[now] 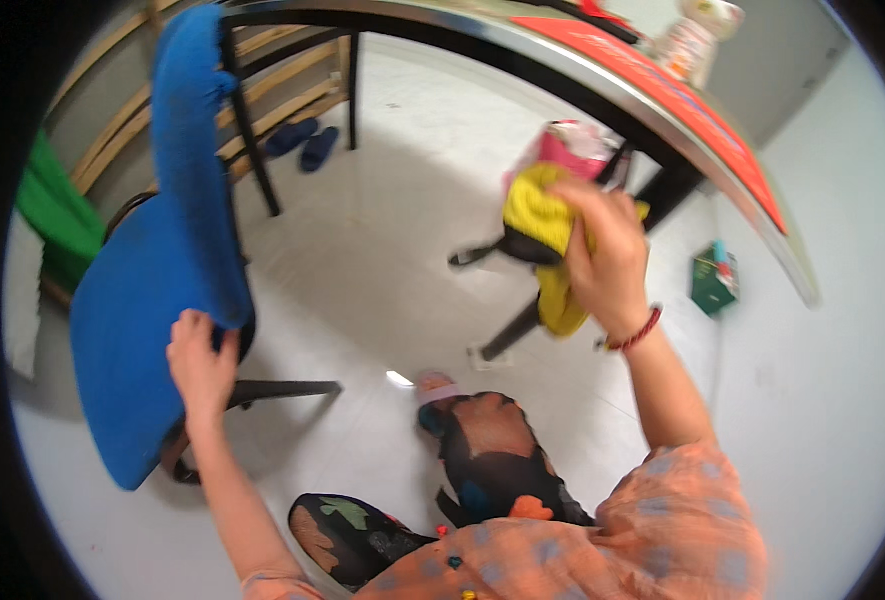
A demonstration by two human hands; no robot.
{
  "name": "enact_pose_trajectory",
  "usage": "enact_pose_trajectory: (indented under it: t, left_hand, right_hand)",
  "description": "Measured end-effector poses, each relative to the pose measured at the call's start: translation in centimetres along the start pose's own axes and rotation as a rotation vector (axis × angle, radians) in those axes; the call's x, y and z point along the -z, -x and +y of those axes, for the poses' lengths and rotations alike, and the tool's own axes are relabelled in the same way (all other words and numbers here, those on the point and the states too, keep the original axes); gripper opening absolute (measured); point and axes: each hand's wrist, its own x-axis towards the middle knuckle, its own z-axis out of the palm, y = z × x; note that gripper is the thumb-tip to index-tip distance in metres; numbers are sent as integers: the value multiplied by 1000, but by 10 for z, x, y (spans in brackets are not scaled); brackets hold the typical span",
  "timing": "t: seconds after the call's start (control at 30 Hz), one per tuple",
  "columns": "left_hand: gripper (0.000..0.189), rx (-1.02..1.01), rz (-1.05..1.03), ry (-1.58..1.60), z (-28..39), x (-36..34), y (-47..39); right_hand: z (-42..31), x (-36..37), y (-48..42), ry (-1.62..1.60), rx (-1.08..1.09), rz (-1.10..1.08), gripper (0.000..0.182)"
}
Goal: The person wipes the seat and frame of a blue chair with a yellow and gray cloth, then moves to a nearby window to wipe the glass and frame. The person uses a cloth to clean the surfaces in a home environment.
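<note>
My left hand (200,360) is at the lower corner of the blue fabric backrest (198,187) of an office chair, its fingers curled around the edge. The blue chair seat (127,322) lies beside and beyond that hand. My right hand (607,247) is raised below the table edge and grips a bunched yellow cloth (536,210). A dark part of the bundle shows under the yellow, blurred. A red braided bracelet circles my right wrist.
A metal-edged table (637,97) with a red sheet on it curves across the top. Its black legs reach the floor. A pink bag (562,150), a green box (714,279), dark blue slippers (318,148), a wooden slatted rack (116,135) and a green cloth (59,214) stand or lie around.
</note>
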Motion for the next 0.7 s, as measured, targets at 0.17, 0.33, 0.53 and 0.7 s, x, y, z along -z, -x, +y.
enact_pose_trajectory:
  t: [0.17,0.33,0.53,0.7]
  left_hand:
    - [19,17,27,36,6,3,2]
    - [20,-10,5,-42,-5,-12,3]
    - [17,-86,76,59,-5,-18,2]
    - [7,-211,293,167,-29,-3,15]
  right_hand:
    - [28,82,98,-445,-842,97,31]
    - [95,99,111,-1223,-995,526,31]
    - [107,-56,154,-297,-514,267,29]
    - [92,-80,182,-268,-569,-59,35]
